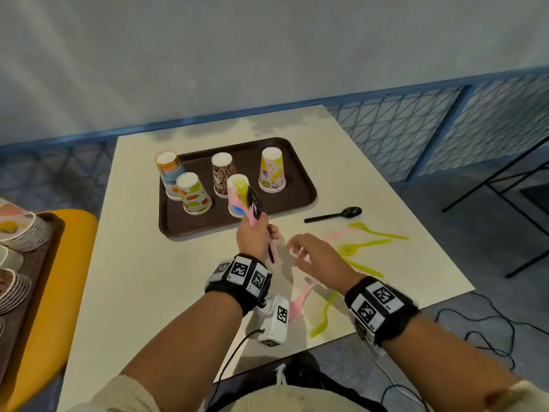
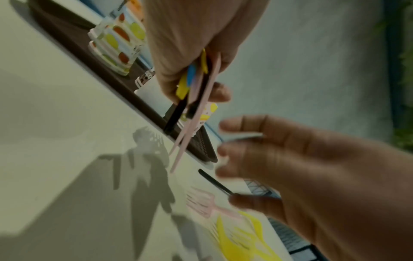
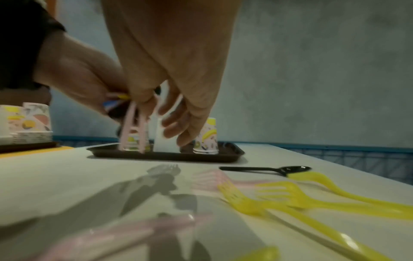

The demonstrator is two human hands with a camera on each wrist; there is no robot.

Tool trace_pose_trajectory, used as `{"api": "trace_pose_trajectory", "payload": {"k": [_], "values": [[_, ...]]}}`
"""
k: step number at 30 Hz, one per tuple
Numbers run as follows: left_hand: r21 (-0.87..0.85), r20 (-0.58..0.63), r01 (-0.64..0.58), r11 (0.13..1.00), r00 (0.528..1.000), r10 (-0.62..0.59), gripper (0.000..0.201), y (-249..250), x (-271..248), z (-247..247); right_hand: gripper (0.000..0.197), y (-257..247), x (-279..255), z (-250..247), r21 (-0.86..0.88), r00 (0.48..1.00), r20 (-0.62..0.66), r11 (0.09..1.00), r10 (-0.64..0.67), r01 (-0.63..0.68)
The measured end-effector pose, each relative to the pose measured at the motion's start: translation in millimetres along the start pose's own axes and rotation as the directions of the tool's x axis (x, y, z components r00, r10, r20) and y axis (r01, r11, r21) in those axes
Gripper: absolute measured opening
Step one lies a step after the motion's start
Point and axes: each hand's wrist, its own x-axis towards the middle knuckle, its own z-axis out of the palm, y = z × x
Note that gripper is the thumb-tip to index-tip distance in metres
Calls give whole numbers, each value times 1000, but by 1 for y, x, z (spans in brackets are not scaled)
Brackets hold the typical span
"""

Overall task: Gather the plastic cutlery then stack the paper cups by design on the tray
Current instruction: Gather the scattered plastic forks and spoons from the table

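My left hand (image 1: 256, 237) grips an upright bundle of plastic cutlery (image 1: 249, 202), pink, yellow, black and blue, just in front of the brown tray (image 1: 297, 200). The handles (image 2: 190, 123) stick out below the fist. My right hand (image 1: 306, 252) hovers beside it with relaxed fingers and holds nothing. On the table to the right lie a black spoon (image 1: 334, 216), yellow forks (image 1: 364, 245) and a pink fork (image 3: 208, 180). More pink (image 1: 298, 303) and yellow cutlery (image 1: 323, 316) lies near the front edge. Several upside-down patterned paper cups (image 1: 193, 193) stand on the tray.
A second tray with stacked cups (image 1: 17, 233) rests on an orange seat (image 1: 59, 278) at the left. A blue mesh fence (image 1: 416, 135) runs behind the white table (image 1: 148, 278). A black frame (image 1: 505, 188) stands at the right, and cables (image 1: 490, 337) lie on the floor.
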Motion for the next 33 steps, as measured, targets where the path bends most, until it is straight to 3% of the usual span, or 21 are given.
{"api": "trace_pose_trajectory", "payload": {"k": [4,10,14,15,18,20,23,30,33], "values": [[137,60,-91,986,995,83,24,2,-3,8,34,22,-18,6,-319,913,407,934,-17,159],[212,95,-105,972,992,86,25,-4,-8,13,14,28,-16,19,-440,915,390,851,-107,287],[274,116,-114,955,990,85,15,-6,-5,12,23,34,-19,5,-337,955,278,921,-101,196],[292,127,-113,950,989,78,17,-7,-5,12,24,36,-21,-1,-352,946,317,918,-68,184],[319,145,-90,943,988,46,27,-10,-8,13,39,45,-29,-15,-452,848,521,874,96,178],[332,150,-73,940,988,24,27,-13,-9,16,41,49,-35,-15,-455,829,543,876,130,160],[322,171,-80,944,985,25,27,-17,-11,21,19,49,-42,-3,-428,869,485,893,98,138],[343,185,-77,936,983,13,28,-17,-2,29,31,56,-31,-8,-465,976,167,884,137,-45],[355,196,-80,932,981,10,26,-18,0,32,42,69,-30,-20,-400,971,-1,890,237,-218]]}}
